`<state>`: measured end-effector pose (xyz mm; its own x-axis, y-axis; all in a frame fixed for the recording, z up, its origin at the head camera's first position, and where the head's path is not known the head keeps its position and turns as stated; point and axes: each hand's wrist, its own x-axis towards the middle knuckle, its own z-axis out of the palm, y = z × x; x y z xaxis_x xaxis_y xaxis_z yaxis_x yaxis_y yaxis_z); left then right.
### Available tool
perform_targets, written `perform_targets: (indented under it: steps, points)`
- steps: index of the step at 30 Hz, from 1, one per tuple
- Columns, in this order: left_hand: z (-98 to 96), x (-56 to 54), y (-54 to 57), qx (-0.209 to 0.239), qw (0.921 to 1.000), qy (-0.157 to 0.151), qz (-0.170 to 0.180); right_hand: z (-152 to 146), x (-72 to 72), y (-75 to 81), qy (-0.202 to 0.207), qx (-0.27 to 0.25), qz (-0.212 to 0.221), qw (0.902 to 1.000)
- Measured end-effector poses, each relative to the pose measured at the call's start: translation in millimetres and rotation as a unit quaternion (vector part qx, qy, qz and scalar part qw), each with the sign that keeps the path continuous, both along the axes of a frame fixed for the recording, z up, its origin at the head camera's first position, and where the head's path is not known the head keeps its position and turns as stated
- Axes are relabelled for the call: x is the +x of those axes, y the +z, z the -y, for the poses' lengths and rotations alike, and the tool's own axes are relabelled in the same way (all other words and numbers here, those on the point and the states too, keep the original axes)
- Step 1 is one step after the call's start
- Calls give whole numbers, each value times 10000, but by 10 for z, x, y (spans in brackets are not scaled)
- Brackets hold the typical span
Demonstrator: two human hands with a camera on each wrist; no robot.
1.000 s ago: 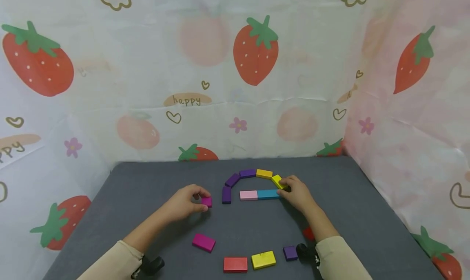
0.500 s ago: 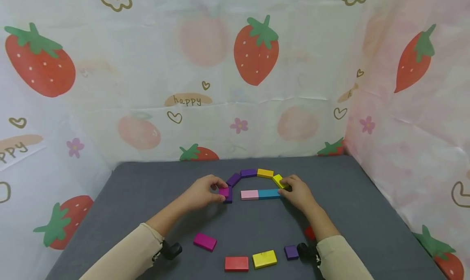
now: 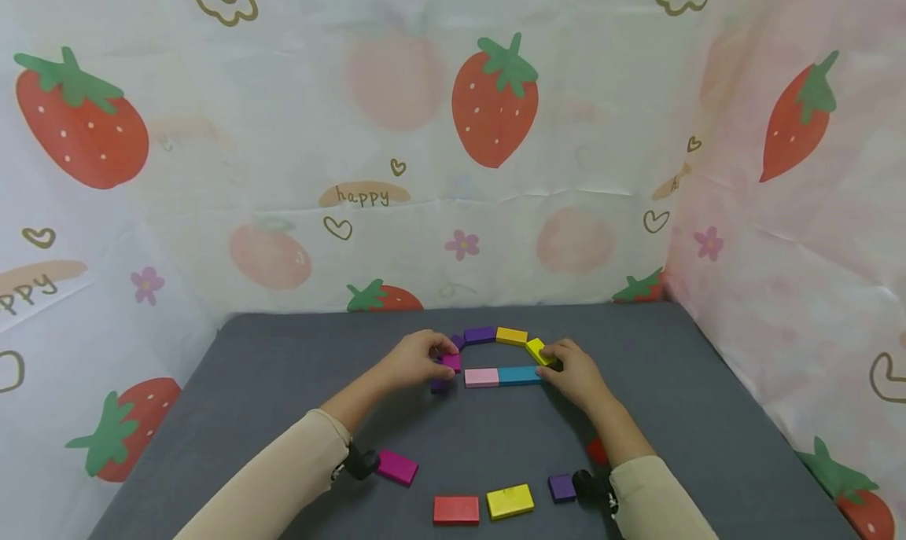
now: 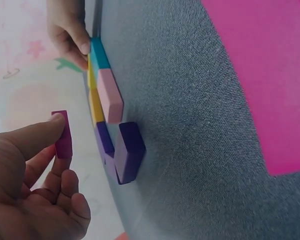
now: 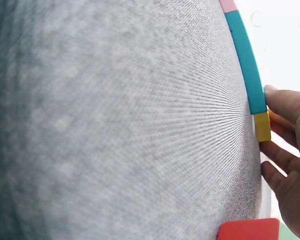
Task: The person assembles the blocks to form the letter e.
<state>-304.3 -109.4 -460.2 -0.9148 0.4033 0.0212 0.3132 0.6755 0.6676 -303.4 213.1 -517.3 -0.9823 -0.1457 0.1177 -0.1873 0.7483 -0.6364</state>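
My left hand (image 3: 418, 359) pinches a small magenta block (image 4: 63, 137) between thumb and fingers, raised off the table. In the head view it overlaps the purple blocks (image 4: 130, 152) at the left end of an arch. My right hand (image 3: 573, 373) rests at the arch's right end, its thumb by a blue block (image 3: 519, 376) and its fingers curled about a yellow block (image 5: 262, 126), largely hidden in the head view. A pink block (image 3: 481, 378) adjoins the blue one. An orange-yellow block (image 3: 512, 336) and a yellow slanted block (image 3: 535, 350) continue the arch.
Nearer me on the grey table (image 3: 708, 414) lie a magenta block (image 3: 398, 468), a red block (image 3: 456, 510), a yellow block (image 3: 510, 501) and a purple block (image 3: 562, 488). Another red block (image 3: 597, 450) is partly behind my right forearm. A strawberry-print cloth (image 3: 396, 249) stands behind the table.
My left hand has moved right with the magenta block, from left of the arch to over its left end. The right hand has stayed at the arch's right end.
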Motion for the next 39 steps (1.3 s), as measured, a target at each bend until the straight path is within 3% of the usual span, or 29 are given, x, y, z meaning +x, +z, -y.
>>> perform_targets:
  steps: [11, 28, 39]
  points:
    - [-71, -127, -139, -95, 9999, 1, 119, 3, 5, 14, 35, 36, -41, 10000]
    - [-99, -189, -317, -261, 9996, -79, 50, 13, 35, 21, 37, 57, -54, 10000]
    - [-93, -196, -343, -329, 9994, -122, 32, 18, 26, 26, -10, 115, -7, 9999]
